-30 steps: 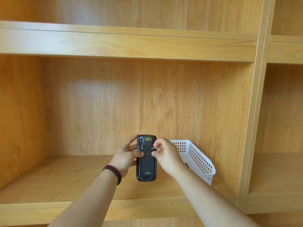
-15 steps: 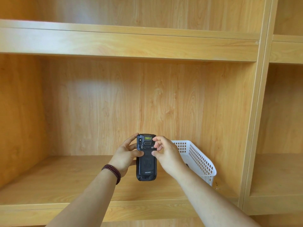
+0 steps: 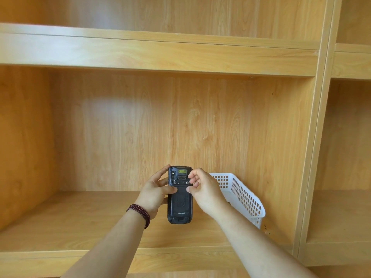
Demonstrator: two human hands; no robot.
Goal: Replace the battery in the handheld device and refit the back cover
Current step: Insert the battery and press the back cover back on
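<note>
A black handheld device [image 3: 180, 205] is held upright in front of the shelf, its back facing me. The back cover [image 3: 180, 202] sits in place on it. My left hand [image 3: 154, 194] grips the device's left side, thumb pressed on the cover's upper left corner. My right hand [image 3: 204, 190] holds the right side, thumb on the cover's upper right corner and fingertips curled near the small latches above. No loose battery is in view.
A white perforated plastic basket [image 3: 244, 195] stands on the wooden shelf board [image 3: 70, 223] just right of my right hand, against the back panel. An upright divider [image 3: 313, 157] closes the compartment on the right; another shelf runs overhead.
My right hand's fingers have shifted slightly at the top right of the device, uncovering more of the latch area. The device stays in the same place.
</note>
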